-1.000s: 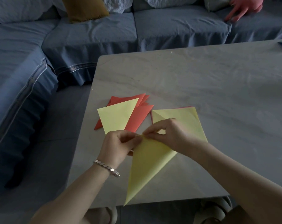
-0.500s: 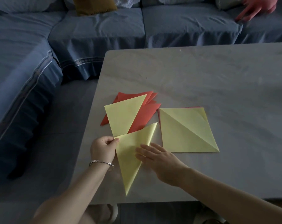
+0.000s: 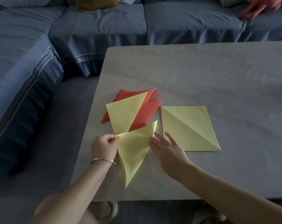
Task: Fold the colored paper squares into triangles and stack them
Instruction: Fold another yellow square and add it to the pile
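Note:
My left hand [image 3: 104, 145] pinches the left corner of a folded yellow triangle [image 3: 133, 152] whose long point aims toward the table's near edge. Its upper tip curls up off the table. My right hand [image 3: 167, 147] lies with straight fingers beside the triangle's right edge, fingertips touching it. Behind it lies a stack of folded triangles: one yellow triangle [image 3: 125, 112] on top of several red triangles [image 3: 145, 113]. To the right lies a pile of unfolded squares with a creased yellow square [image 3: 188, 126] on top and a red edge showing beneath.
The papers sit near the front left of a grey marble-look table [image 3: 201, 75]. A blue sofa [image 3: 96, 28] wraps round the far and left sides. Another person's hand in a pink glove [image 3: 259, 5] rests on the sofa at far right.
The folded yellow triangle came down from my hands to the table beside the stack. My right hand let go of it, flattened on it, then slid off to its right edge.

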Motion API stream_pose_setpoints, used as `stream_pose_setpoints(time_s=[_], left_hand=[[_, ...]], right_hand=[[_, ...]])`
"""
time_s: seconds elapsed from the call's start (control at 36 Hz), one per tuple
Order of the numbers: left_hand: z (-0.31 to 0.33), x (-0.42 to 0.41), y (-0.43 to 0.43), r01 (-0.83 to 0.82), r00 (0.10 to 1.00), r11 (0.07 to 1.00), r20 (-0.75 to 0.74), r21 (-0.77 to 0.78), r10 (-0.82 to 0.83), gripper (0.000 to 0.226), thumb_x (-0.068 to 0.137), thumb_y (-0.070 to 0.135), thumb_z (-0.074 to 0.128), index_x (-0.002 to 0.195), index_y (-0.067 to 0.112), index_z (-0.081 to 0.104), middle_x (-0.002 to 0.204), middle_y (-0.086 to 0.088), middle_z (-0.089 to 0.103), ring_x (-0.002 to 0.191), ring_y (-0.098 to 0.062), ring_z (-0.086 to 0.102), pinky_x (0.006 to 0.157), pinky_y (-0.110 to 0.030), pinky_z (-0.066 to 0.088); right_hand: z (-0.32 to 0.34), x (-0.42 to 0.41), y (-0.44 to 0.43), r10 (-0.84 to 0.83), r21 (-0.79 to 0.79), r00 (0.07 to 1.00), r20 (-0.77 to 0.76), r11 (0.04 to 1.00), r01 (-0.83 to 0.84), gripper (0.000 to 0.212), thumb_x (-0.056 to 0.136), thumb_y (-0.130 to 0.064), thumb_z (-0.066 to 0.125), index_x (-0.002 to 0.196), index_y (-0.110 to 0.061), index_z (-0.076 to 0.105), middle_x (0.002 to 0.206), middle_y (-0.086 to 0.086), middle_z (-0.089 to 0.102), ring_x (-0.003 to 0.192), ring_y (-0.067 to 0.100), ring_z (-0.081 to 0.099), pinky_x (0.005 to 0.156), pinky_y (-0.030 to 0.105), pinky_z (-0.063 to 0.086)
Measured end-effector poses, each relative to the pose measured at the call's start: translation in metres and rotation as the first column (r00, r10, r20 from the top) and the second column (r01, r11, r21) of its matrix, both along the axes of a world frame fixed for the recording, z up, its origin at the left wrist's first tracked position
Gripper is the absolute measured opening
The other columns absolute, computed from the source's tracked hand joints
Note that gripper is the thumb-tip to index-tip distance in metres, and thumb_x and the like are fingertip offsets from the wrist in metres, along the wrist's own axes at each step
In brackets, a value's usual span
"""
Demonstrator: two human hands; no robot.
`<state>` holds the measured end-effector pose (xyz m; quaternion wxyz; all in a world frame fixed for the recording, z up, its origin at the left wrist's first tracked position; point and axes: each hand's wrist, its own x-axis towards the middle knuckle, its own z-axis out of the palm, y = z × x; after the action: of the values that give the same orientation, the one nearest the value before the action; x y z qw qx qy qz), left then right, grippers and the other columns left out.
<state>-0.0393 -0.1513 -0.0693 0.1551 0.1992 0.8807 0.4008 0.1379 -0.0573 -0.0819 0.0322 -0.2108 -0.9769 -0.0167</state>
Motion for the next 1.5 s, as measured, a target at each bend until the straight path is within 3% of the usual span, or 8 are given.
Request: stream_pose_setpoints(time_s=[0.06,0.17,0.44,0.72,1.19,1.36,1.44,1.5], left_hand=[[0.0,0.0,0.0,-0.002,1.0,1.0,-0.004,-0.001,0.002,0.016,0.08,0.012,0.068,0.09,-0.001,0.071,0.089,-0.016,0.071,0.073,-0.019,0.058,0.069,-0.022,0.038],[-0.001,0.0,0.0,-0.005,1.0,1.0,-0.008,0.006,0.005,0.016,0.08,0.012,0.068,0.089,-0.001,0.071,0.089,-0.016,0.071,0.074,-0.021,0.06,0.069,-0.022,0.039],[-0.003,0.001,-0.001,-0.029,0.999,0.999,-0.018,0.022,0.029,0.018,0.079,0.014,0.069,0.09,0.0,0.071,0.089,-0.015,0.071,0.079,-0.023,0.063,0.07,-0.022,0.039],[-0.003,0.002,-0.002,-0.018,1.0,0.999,-0.015,0.035,0.018,0.016,0.08,0.012,0.068,0.089,-0.001,0.071,0.088,-0.015,0.071,0.072,-0.019,0.058,0.069,-0.021,0.039],[-0.003,0.004,-0.003,-0.004,0.997,1.0,-0.076,0.002,0.004,0.014,0.08,0.012,0.067,0.086,0.0,0.071,0.086,-0.015,0.071,0.08,-0.026,0.063,0.068,-0.024,0.039],[0.009,0.006,-0.003,0.008,0.99,0.998,-0.14,0.064,0.001,0.015,0.081,0.012,0.066,0.086,-0.001,0.071,0.084,-0.013,0.071,0.077,-0.024,0.061,0.068,-0.025,0.04],[0.027,0.001,0.005,0.041,0.98,0.989,-0.2,0.144,-0.012,0.017,0.082,0.015,0.065,0.089,0.0,0.07,0.08,-0.007,0.066,0.076,-0.021,0.059,0.069,-0.026,0.041],[0.043,-0.007,0.017,0.049,0.973,0.982,-0.229,0.18,-0.007,0.019,0.083,0.016,0.064,0.092,-0.001,0.068,0.081,-0.007,0.064,0.077,-0.02,0.057,0.069,-0.025,0.04]], right_hand=[[0.009,-0.008,0.006,-0.08,-0.022,0.996,0.044,0.996,0.081,0.053,0.074,-0.008,0.026,0.108,-0.006,0.067,0.113,0.007,0.067,0.115,0.023,0.057,0.098,0.044,0.039],[0.02,-0.018,0.024,-0.135,-0.166,0.969,0.208,0.971,0.17,0.053,0.093,-0.01,0.03,0.145,-0.009,0.019,0.155,0.002,0.015,0.144,0.018,0.0,0.115,0.036,-0.005],[0.013,-0.028,0.028,-0.337,-0.325,0.939,0.072,0.882,0.341,0.045,0.097,-0.023,0.032,0.141,-0.011,0.03,0.153,-0.001,0.021,0.144,0.016,0.004,0.115,0.034,0.005],[0.01,-0.022,-0.006,-0.267,-0.342,0.94,0.214,0.88,0.328,0.115,0.071,-0.079,0.041,0.146,-0.005,-0.004,0.155,0.008,-0.013,0.135,0.018,-0.03,0.111,0.043,-0.017],[0.015,-0.026,-0.064,-0.095,-0.352,0.925,0.368,0.906,0.233,0.134,0.063,-0.081,0.052,0.14,0.005,-0.016,0.149,0.023,-0.023,0.124,0.034,-0.042,0.106,0.054,-0.022],[0.023,-0.011,-0.058,-0.051,-0.494,0.994,0.098,0.865,0.093,0.109,0.069,-0.068,0.06,0.147,-0.011,0.009,0.155,0.01,-0.001,0.14,0.026,-0.021,0.108,0.041,-0.021],[0.027,0.012,-0.032,-0.208,-0.565,0.942,-0.262,0.825,0.025,0.055,0.081,-0.053,0.049,0.125,-0.021,0.053,0.138,0.001,0.045,0.136,0.019,0.029,0.113,0.033,0.017],[0.024,0.029,-0.01,-0.278,-0.509,0.89,-0.362,0.858,0.061,0.032,0.082,-0.039,0.053,0.102,-0.017,0.066,0.117,0.002,0.061,0.117,0.02,0.051,0.098,0.037,0.044]])
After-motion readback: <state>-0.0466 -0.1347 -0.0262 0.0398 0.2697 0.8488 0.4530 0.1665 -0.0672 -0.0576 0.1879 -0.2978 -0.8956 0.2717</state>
